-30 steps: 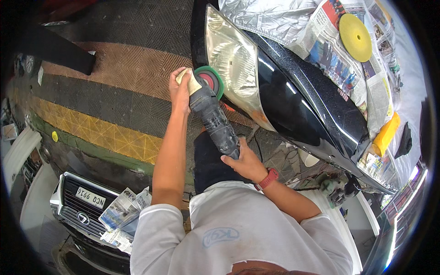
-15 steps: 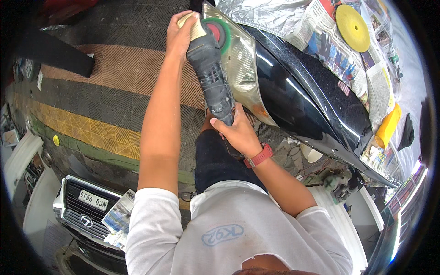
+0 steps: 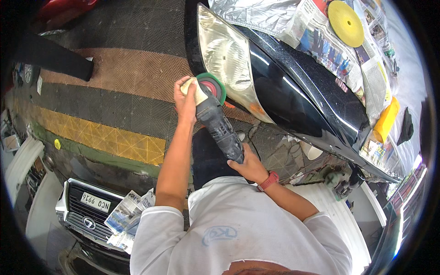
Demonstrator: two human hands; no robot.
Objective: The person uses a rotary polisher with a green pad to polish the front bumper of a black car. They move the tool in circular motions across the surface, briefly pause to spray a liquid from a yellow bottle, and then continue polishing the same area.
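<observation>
A dark handheld polishing machine with a green and red round pad is held in both hands. My left hand is wrapped over its head, with a cream cloth under the fingers. My right hand, a red band on its wrist, grips the rear of the body. The pad sits against the lower left edge of a hazy, yellowed headlight on a black car.
Newspaper and silver sheeting mask the car's bonnet, with a yellow disc and a yellow bottle on it. Brown, black and yellow grid floor tiles lie to the left. A second car's grille is at lower left.
The polisher and both hands have shifted down and left along the headlight, from its upper part to its lower left edge.
</observation>
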